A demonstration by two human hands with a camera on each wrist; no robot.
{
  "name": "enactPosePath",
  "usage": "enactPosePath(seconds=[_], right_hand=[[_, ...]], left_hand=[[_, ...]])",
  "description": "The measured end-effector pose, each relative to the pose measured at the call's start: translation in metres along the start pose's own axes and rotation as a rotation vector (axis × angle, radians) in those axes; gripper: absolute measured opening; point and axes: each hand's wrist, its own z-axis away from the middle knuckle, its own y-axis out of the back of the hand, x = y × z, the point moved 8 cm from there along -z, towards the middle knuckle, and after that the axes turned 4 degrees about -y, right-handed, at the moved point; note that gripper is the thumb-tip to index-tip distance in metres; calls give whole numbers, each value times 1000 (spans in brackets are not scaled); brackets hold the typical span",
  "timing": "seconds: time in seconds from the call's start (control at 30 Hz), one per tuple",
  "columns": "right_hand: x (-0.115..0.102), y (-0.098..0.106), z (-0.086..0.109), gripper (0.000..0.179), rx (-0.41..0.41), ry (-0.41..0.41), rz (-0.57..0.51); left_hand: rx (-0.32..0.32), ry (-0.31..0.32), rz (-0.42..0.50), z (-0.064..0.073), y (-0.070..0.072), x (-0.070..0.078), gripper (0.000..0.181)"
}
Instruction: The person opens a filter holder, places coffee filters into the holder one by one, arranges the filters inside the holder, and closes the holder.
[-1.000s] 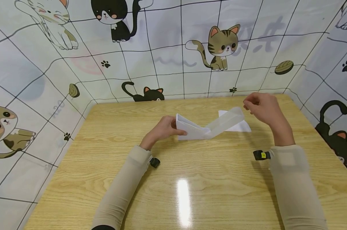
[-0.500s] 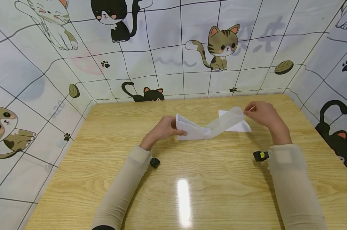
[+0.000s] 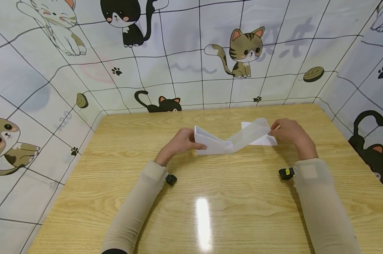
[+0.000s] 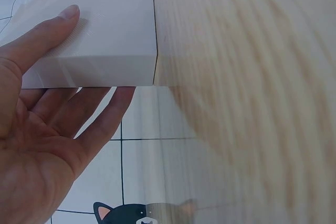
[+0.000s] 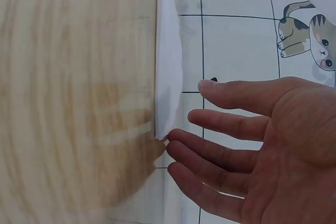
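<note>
A white box-like piece [image 3: 210,143] with a slanting upper edge stands toward the back of the table. My left hand [image 3: 181,141] holds its left end, with the thumb on the near face and the fingers behind. In the left wrist view that white piece [image 4: 113,30] shows a flat face and a narrow side. A translucent strip [image 3: 246,134] rises from its right end. Behind the strip lies a white sheet [image 3: 267,140]. My right hand [image 3: 291,130] is beside the strip's right end. In the right wrist view its fingers [image 5: 218,156] are loosely bent, with nothing between them, near the white edge.
The wood-grain table [image 3: 242,204] carries a bright light reflection near its front. A cat-print wall covering [image 3: 185,70] rises behind the table and along both sides. A small black camera [image 3: 286,173] sits at the right wrist.
My right hand has come down toward the table, beside the right end of the translucent strip and white sheet. My left hand and the white piece have stayed in place.
</note>
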Motion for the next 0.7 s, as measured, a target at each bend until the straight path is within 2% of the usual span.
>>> enactPosePath(seconds=[0.33,0.7], right_hand=[[4,-9,-4,42,-2,-60,-34],[4,-16,-3,43,-39,-66,4]], left_hand=[[-2,-8,-5,0,0,1,36],[-6,-14,2,0,0,0,35]])
